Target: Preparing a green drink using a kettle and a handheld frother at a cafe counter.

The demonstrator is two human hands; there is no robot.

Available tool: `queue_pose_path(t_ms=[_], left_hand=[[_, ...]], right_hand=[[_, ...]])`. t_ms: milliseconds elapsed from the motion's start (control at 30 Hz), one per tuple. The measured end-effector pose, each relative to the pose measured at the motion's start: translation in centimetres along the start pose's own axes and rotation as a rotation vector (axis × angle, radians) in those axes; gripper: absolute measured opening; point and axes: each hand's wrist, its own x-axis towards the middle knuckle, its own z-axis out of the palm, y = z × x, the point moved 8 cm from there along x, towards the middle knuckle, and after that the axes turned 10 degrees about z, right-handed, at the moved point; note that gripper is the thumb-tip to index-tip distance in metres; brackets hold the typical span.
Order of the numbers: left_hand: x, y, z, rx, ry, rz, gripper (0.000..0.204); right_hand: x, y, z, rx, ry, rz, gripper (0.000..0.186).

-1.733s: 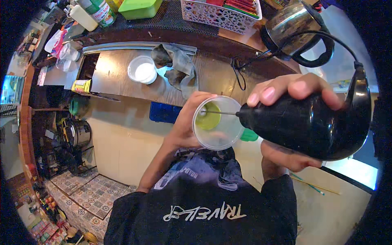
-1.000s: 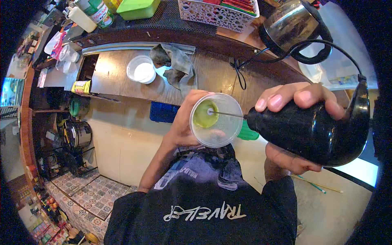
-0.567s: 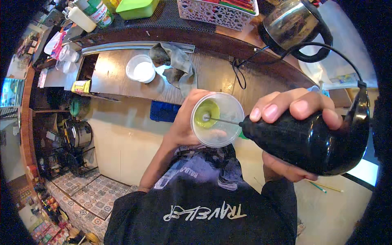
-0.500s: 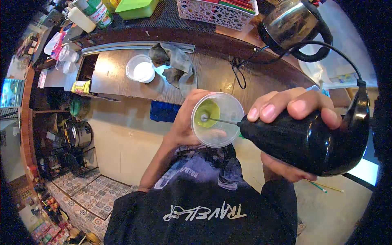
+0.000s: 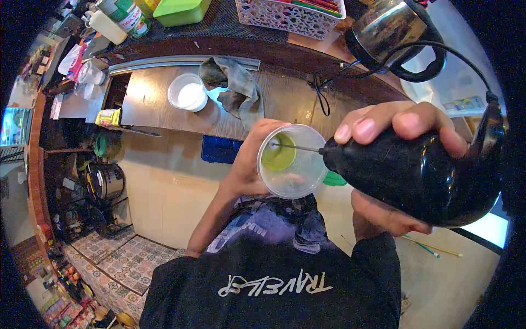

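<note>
My left hand (image 5: 253, 156) is wrapped around a clear plastic cup (image 5: 308, 167), tilted so that I look into it. A little green liquid (image 5: 282, 159) lies at the bottom. In my right hand (image 5: 402, 129) is a black corded electric milk frother (image 5: 411, 181), its fat body gripped from above and below. Its thin metal shaft (image 5: 301, 147) reaches into the cup, and the tip meets the far side of the green liquid. Part of a green object (image 5: 334, 179) shows behind the cup; its kind is hidden.
On the wooden counter (image 5: 148, 104) stand a white-filled plastic tub (image 5: 189, 93) and a crumpled grey cloth (image 5: 235, 88). Behind are a kettle (image 5: 392, 30), a white basket (image 5: 290, 22) and a green container (image 5: 181, 12). The frother's black cord (image 5: 438, 45) arcs across the right.
My right hand and the frother have shifted slightly away from me, and the shaft's tip has moved toward the far wall of the cup. The cup has barely moved.
</note>
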Motion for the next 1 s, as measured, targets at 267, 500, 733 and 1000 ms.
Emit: queue_pose_path(t_ms=[267, 500, 733, 1000], left_hand=[[-0.1, -0.2, 0.0, -0.028, 0.03, -0.014, 0.086], [-0.5, -1.0, -0.2, -0.05, 0.041, -0.09, 0.087], [0.0, -0.2, 0.4, -0.075, 0.005, -0.101, 0.085], [1.1, 0.0, 1.7, 0.023, -0.029, 0.024, 0.088]], right_hand=[[-0.1, 1.6, -0.7, -0.105, 0.188, -0.328, 0.04], [-1.0, 1.2, -0.8, -0.106, 0.214, -0.504, 0.04], [-1.0, 1.4, -1.2, -0.108, 0.22, -0.547, 0.039], [-1.4, 0.6, -3.1, -0.091, 0.229, -0.574, 0.039]])
